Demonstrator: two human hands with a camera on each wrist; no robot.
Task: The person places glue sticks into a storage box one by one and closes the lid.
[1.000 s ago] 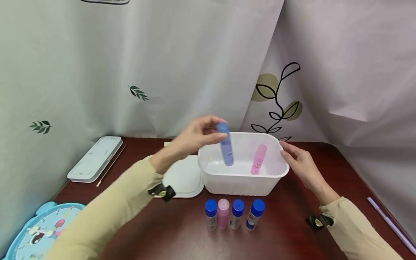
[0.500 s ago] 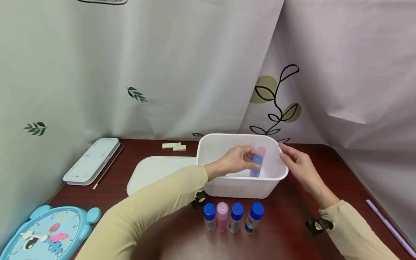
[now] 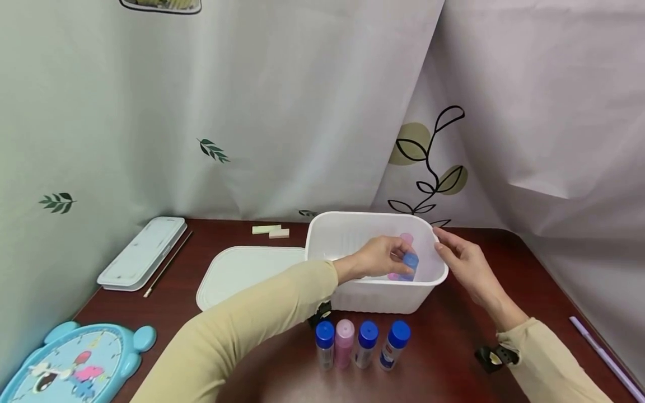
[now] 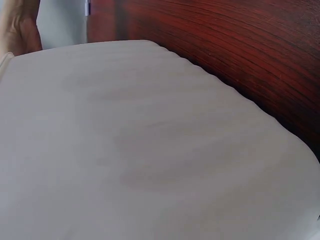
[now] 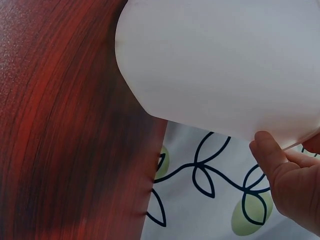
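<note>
My left hand (image 3: 380, 257) reaches down into a white plastic bin (image 3: 375, 299) and pinches a blue glue stick (image 3: 411, 262) near its right end. Behind that hand a pink glue stick (image 3: 406, 238) leans inside, partly covered by the fingers. At the right end, my right hand (image 3: 468, 263) holds the bin's rim between thumb and fingers; the right wrist view shows this hand (image 5: 295, 185) at the bin's edge. The bin's side wall (image 4: 150, 140) fills most of the left wrist view, which hides the left hand.
Several capped glue sticks (image 3: 344, 341) stand in a row in front of the bin. Left of it lie a white lid (image 3: 247, 268), two small paper pads (image 3: 279, 233), a white case (image 3: 143, 254), a thin brush (image 3: 168, 263) and a blue toy clock (image 3: 80, 364). A purple stick (image 3: 604, 355) lies far right.
My left hand has carried the blue glue stick from over the bin's left part down into its right end, beside the pink one. The right hand has stayed at the rim.
</note>
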